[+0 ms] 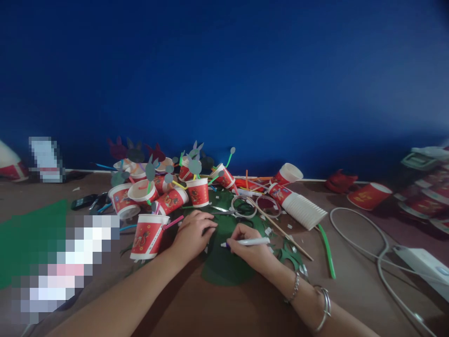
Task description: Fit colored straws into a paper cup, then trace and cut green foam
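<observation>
My right hand (247, 245) grips a white marker (256, 241), its purple-ringed tip pointing left over a dark green sheet of paper (224, 271). Fingers stretched out, my left hand (196, 229) lies at the sheet's left edge and holds nothing. Just left of it a red paper cup (149, 236) with a dragon print stands upright, a pink straw beside its rim. Beyond my hands lies a pair of scissors (242, 209) with pale handles. Green paper offcuts (290, 255) with cut-out holes lie right of my right hand.
Several red cups with straws and paper rabbit shapes (194, 166) crowd the back left. To the right lie a stack of nested paper cups (300, 206), a wooden stick (280, 229), a green straw (327, 250), a white cable (380, 262) and a power strip (423, 267). A blue wall (224, 84) rises behind.
</observation>
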The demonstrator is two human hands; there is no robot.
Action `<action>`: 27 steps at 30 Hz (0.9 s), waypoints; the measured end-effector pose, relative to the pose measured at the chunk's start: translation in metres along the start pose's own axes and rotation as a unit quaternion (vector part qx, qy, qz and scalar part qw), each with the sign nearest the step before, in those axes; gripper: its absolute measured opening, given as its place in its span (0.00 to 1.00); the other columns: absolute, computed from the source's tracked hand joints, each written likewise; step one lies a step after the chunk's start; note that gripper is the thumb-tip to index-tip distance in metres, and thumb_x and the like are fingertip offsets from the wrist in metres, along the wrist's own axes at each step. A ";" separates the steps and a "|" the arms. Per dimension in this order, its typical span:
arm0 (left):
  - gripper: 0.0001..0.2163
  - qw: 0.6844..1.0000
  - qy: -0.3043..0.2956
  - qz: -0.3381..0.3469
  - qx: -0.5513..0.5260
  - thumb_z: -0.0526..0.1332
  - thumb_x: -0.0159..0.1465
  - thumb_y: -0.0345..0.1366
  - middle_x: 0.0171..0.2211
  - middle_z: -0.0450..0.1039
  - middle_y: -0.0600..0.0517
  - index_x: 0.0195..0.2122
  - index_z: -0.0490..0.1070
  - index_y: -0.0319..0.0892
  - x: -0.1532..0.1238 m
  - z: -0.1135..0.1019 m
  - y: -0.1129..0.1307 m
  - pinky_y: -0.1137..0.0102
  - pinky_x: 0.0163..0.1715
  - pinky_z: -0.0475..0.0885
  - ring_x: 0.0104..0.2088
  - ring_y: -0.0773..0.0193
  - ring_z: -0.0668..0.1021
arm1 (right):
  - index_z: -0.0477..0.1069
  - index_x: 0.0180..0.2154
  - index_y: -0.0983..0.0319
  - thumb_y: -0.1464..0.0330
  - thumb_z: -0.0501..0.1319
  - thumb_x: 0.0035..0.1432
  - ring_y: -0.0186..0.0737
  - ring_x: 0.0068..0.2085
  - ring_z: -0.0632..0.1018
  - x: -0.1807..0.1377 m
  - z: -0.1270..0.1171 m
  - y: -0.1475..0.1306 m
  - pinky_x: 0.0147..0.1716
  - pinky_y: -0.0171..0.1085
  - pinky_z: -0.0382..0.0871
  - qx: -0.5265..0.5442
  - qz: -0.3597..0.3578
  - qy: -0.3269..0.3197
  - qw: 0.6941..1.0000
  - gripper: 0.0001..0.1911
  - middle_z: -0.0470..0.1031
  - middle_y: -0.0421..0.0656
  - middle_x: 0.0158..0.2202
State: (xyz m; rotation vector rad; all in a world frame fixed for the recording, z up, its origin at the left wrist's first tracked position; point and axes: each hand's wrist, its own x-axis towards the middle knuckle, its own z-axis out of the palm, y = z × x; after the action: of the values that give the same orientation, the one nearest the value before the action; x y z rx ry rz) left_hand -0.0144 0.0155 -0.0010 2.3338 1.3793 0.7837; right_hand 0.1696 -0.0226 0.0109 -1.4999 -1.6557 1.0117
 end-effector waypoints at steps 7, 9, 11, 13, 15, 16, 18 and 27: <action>0.08 1.000 0.003 -0.009 -0.005 0.59 0.59 0.34 0.43 0.76 0.53 0.35 0.78 0.49 0.000 -0.001 0.002 0.63 0.46 0.67 0.46 0.58 0.72 | 0.63 0.21 0.60 0.67 0.59 0.48 0.31 0.21 0.67 0.000 0.001 -0.001 0.19 0.30 0.57 -0.022 -0.008 -0.005 1.000 0.08 0.68 0.36 0.17; 0.08 1.000 0.003 -0.009 -0.004 0.59 0.59 0.34 0.43 0.76 0.53 0.35 0.78 0.49 0.000 -0.001 0.002 0.63 0.46 0.67 0.46 0.58 0.72 | 0.63 0.21 0.60 0.67 0.59 0.48 0.31 0.21 0.66 0.000 0.001 -0.001 0.19 0.30 0.57 -0.024 -0.010 -0.003 1.000 0.08 0.68 0.36 0.17; 0.08 1.000 0.000 -0.006 -0.002 0.59 0.59 0.34 0.43 0.76 0.53 0.35 0.78 0.49 0.000 -0.001 0.002 0.62 0.46 0.67 0.46 0.58 0.72 | 0.63 0.21 0.60 0.67 0.60 0.48 0.31 0.21 0.66 0.001 0.001 0.001 0.19 0.29 0.56 -0.017 -0.005 0.003 1.000 0.08 0.68 0.36 0.17; 0.08 1.000 -0.002 -0.003 -0.001 0.59 0.59 0.34 0.43 0.76 0.53 0.35 0.78 0.49 0.000 -0.001 0.002 0.62 0.46 0.67 0.46 0.58 0.72 | 0.63 0.21 0.60 0.65 0.60 0.49 0.31 0.20 0.66 0.001 0.000 0.003 0.18 0.29 0.56 0.011 0.006 0.007 1.000 0.09 0.69 0.36 0.17; 0.08 1.000 -0.003 -0.003 0.001 0.59 0.59 0.34 0.43 0.76 0.53 0.35 0.78 0.49 0.000 -0.001 0.002 0.62 0.46 0.67 0.46 0.58 0.72 | 0.62 0.22 0.60 0.63 0.58 0.52 0.31 0.19 0.66 0.001 0.000 0.004 0.18 0.29 0.56 0.058 0.011 0.005 0.998 0.11 0.69 0.36 0.17; 0.08 1.000 -0.003 -0.004 0.002 0.59 0.59 0.34 0.43 0.76 0.52 0.35 0.78 0.49 0.000 -0.001 0.002 0.63 0.46 0.67 0.46 0.58 0.72 | 0.61 0.22 0.60 0.62 0.57 0.53 0.30 0.19 0.65 0.001 -0.001 0.005 0.18 0.29 0.56 0.080 0.010 0.001 0.997 0.12 0.69 0.36 0.17; 0.08 1.000 -0.003 -0.006 0.006 0.59 0.59 0.34 0.43 0.76 0.53 0.35 0.78 0.49 0.000 -0.001 0.002 0.63 0.46 0.67 0.46 0.59 0.72 | 0.60 0.23 0.60 0.62 0.56 0.54 0.30 0.18 0.65 0.000 -0.001 0.004 0.18 0.30 0.56 0.108 0.009 -0.005 0.994 0.12 0.68 0.36 0.16; 0.08 1.000 -0.004 -0.003 -0.001 0.58 0.60 0.34 0.44 0.75 0.54 0.35 0.78 0.50 0.000 -0.001 0.001 0.63 0.46 0.67 0.46 0.59 0.72 | 0.66 0.24 0.61 0.69 0.60 0.46 0.30 0.23 0.66 -0.005 0.000 -0.002 0.20 0.28 0.56 0.023 -0.003 -0.052 0.998 0.03 0.67 0.35 0.20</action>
State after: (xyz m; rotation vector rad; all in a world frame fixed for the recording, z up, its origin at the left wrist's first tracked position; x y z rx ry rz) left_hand -0.0146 0.0151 0.0003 2.3272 1.3812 0.7722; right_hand 0.1690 -0.0278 0.0132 -1.4316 -1.6961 1.1345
